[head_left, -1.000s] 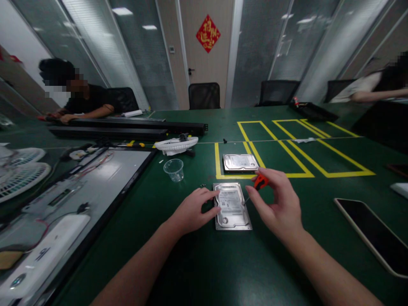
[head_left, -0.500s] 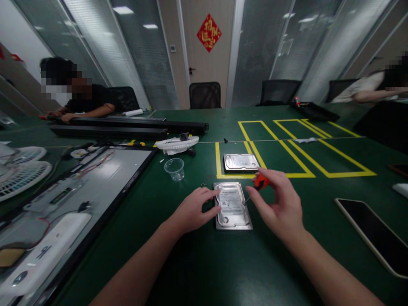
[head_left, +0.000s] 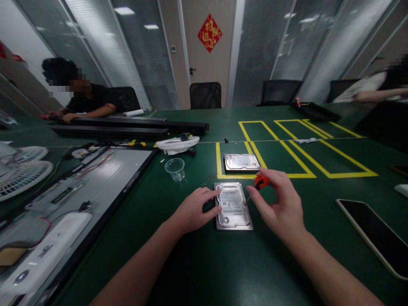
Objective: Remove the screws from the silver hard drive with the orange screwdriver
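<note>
A silver hard drive (head_left: 234, 212) with a white label lies flat on the green table in front of me. The thumb and fingertips of my left hand (head_left: 199, 208) rest on its left edge, spread apart. In my right hand (head_left: 280, 202) is a red and black screwdriver (head_left: 260, 181), gripped by the handle between thumb and fingers. Its thin shaft slants down to the drive's right edge; the very tip is too small to make out. Just behind, a second hard drive (head_left: 241, 162) lies inside a yellow tape outline.
A clear plastic cup (head_left: 175, 170) and white fan part (head_left: 177, 145) stand left of the drives. A large opened panel (head_left: 127, 163) fills the left side. A phone (head_left: 372, 233) lies right. Two people sit across the table.
The screwdriver's shaft stands slightly steeper at the drive's right edge. Both hands keep nearly the same place, and the view has shifted very slightly.
</note>
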`<state>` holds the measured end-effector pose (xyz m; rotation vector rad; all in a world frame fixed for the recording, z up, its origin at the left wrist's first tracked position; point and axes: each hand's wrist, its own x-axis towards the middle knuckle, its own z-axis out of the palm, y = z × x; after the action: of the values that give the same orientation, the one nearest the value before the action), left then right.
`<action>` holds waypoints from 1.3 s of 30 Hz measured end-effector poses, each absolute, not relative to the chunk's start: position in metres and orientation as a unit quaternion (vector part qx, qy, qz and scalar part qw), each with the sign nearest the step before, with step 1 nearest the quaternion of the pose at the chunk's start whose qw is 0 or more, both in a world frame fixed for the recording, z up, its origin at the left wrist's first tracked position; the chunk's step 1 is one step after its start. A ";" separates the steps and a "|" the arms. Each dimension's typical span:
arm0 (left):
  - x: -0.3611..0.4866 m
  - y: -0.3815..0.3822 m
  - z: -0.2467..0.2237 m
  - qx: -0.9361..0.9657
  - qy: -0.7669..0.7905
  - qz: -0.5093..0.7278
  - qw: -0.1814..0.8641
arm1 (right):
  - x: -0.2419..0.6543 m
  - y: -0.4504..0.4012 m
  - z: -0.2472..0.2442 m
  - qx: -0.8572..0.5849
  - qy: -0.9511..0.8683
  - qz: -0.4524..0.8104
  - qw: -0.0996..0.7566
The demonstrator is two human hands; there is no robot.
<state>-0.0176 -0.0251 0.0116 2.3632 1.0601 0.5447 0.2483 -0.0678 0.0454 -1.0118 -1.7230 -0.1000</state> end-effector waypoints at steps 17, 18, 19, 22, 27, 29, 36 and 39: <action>-0.017 -0.026 0.013 0.864 0.390 0.198 0.251 | 0.249 -0.066 0.047 -0.429 -0.718 -0.074 0.543; -0.018 -0.026 0.013 0.864 0.390 0.199 0.251 | 0.249 -0.066 0.047 -0.430 -0.716 -0.075 0.545; -0.018 -0.026 0.013 0.864 0.390 0.198 0.251 | 0.250 -0.067 0.046 -0.431 -0.715 -0.068 0.547; -0.017 -0.026 0.013 0.863 0.390 0.199 0.251 | 0.250 -0.069 0.041 -0.424 -0.713 -0.010 0.558; -0.017 -0.025 0.012 0.864 0.389 0.198 0.252 | 0.250 -0.069 0.039 -0.423 -0.717 0.018 0.554; -0.017 -0.025 0.012 0.865 0.388 0.198 0.249 | 0.250 -0.068 0.043 -0.426 -0.719 -0.030 0.548; -0.018 -0.025 0.010 0.867 0.385 0.200 0.245 | 0.247 -0.069 0.047 -0.426 -0.721 -0.062 0.544; -0.018 -0.024 0.010 0.867 0.385 0.202 0.245 | 0.247 -0.071 0.041 -0.425 -0.723 -0.005 0.545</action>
<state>-0.0177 -0.0243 0.0100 2.3662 1.0498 0.5513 0.2475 -0.0706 0.0410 -1.0072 -1.7139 -0.0109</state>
